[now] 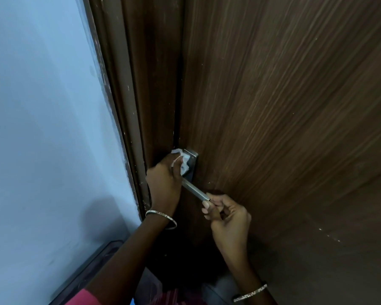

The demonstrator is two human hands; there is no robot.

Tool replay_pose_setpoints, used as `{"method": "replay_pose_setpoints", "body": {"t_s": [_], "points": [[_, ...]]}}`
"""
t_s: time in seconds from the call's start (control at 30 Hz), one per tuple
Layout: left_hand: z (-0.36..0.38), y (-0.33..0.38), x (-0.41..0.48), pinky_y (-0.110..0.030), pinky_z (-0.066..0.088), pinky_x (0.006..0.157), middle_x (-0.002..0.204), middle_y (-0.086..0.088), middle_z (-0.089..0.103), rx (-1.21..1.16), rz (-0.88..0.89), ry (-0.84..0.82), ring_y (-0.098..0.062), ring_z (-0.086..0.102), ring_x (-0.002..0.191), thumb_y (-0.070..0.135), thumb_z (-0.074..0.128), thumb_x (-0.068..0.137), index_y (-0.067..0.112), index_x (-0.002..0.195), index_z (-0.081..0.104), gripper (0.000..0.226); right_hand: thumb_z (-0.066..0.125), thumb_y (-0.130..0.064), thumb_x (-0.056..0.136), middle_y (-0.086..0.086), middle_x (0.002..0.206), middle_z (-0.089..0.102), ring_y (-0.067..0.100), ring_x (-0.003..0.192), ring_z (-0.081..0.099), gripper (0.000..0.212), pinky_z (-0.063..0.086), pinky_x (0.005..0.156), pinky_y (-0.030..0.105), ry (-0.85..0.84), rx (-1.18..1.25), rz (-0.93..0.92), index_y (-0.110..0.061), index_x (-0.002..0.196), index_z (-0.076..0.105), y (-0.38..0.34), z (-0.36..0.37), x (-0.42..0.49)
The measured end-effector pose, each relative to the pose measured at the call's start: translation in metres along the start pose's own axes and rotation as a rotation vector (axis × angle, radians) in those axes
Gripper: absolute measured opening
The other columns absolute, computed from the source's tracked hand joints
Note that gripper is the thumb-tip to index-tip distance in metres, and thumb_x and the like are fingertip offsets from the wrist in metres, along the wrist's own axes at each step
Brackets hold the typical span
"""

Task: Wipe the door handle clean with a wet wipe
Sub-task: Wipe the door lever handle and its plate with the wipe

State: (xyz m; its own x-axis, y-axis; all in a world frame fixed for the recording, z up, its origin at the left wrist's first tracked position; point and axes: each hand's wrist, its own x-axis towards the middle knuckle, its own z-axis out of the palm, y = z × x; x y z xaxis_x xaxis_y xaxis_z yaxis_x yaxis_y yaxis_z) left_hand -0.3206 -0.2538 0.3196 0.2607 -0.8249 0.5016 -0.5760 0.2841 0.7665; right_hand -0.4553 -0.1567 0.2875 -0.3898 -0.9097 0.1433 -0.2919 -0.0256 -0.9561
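A silver lever door handle (195,190) on a metal back plate (193,158) is fixed to the dark brown wooden door (284,106). My left hand (164,183) presses a crumpled white wet wipe (182,161) against the back plate, just above the lever's root. My right hand (227,216) pinches the free end of the lever between thumb and fingers. The lower part of the plate is hidden behind my left hand.
The brown door frame (139,95) runs up the left of the door, with a pale blue wall (42,128) beyond it. A dark skirting strip (86,271) lies at the wall's base. Both wrists wear bangles.
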Motion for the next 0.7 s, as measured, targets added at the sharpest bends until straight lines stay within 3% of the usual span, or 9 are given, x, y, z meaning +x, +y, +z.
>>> {"method": "replay_pose_setpoints", "body": {"t_s": [0.07,0.13,0.27,0.37,0.47,0.57,0.7], "points": [[-0.002,0.005,0.002,0.003,0.04,0.077,0.103,-0.001,0.077,-0.076,0.005,0.037,-0.002,0.066,0.088,0.02,0.07,0.092,0.014,0.112,0.076,0.021,0.075,-0.006,0.089,-0.01,0.082,0.079,0.004,0.073,0.077,0.02,0.065,0.067,0.03,-0.006,-0.002,-0.003,-0.024,0.096,0.079,0.001,0.0,0.0],[-0.002,0.007,0.005,-0.002,0.044,0.086,0.105,-0.002,0.076,-0.127,0.097,0.055,0.001,0.065,0.093,0.014,0.075,0.088,0.012,0.11,0.076,0.022,0.074,-0.004,0.089,-0.009,0.08,0.079,0.004,0.073,0.076,0.021,0.063,0.065,0.025,-0.01,-0.008,-0.017,-0.023,0.096,0.079,0.001,0.0,0.0],[0.007,0.006,-0.006,-0.025,0.055,0.083,0.098,-0.01,0.074,0.031,0.448,0.042,-0.018,0.07,0.088,0.004,0.069,0.089,0.004,0.099,0.076,0.012,0.073,-0.002,0.089,-0.008,0.078,0.079,0.005,0.072,0.077,0.02,0.06,0.063,0.02,-0.011,0.0,-0.028,-0.02,0.094,0.079,0.002,0.0,0.0],[0.014,-0.002,-0.018,-0.033,0.056,0.085,0.102,-0.016,0.072,0.144,0.484,0.093,-0.028,0.069,0.095,0.005,0.064,0.091,0.001,0.098,0.076,0.014,0.073,-0.002,0.09,-0.007,0.08,0.079,0.005,0.072,0.077,0.019,0.061,0.063,0.021,-0.02,0.01,-0.025,-0.02,0.095,0.078,0.004,-0.001,0.001],[0.02,-0.009,-0.02,-0.031,0.05,0.092,0.106,-0.019,0.069,0.187,0.551,0.118,-0.03,0.064,0.102,0.006,0.064,0.093,0.003,0.105,0.07,0.014,0.074,-0.003,0.089,-0.009,0.079,0.079,0.006,0.073,0.077,0.023,0.062,0.065,0.024,-0.019,-0.002,-0.032,-0.024,0.095,0.077,0.006,0.0,0.001],[0.022,-0.018,-0.017,-0.031,0.046,0.099,0.112,-0.021,0.068,0.127,0.52,0.129,-0.029,0.061,0.108,0.01,0.065,0.093,0.005,0.113,0.066,0.021,0.073,-0.005,0.089,-0.011,0.08,0.078,0.005,0.071,0.077,0.026,0.062,0.064,0.023,-0.004,-0.01,-0.054,-0.029,0.098,0.076,0.007,0.001,0.001],[0.019,-0.021,-0.019,-0.03,0.047,0.106,0.129,-0.015,0.065,-0.022,0.297,0.054,-0.019,0.06,0.121,0.011,0.074,0.086,0.006,0.128,0.064,0.043,0.072,-0.007,0.09,-0.013,0.081,0.078,0.007,0.07,0.077,0.03,0.064,0.064,0.029,0.002,-0.007,-0.062,-0.035,0.1,0.075,0.011,0.002,0.002]]}}
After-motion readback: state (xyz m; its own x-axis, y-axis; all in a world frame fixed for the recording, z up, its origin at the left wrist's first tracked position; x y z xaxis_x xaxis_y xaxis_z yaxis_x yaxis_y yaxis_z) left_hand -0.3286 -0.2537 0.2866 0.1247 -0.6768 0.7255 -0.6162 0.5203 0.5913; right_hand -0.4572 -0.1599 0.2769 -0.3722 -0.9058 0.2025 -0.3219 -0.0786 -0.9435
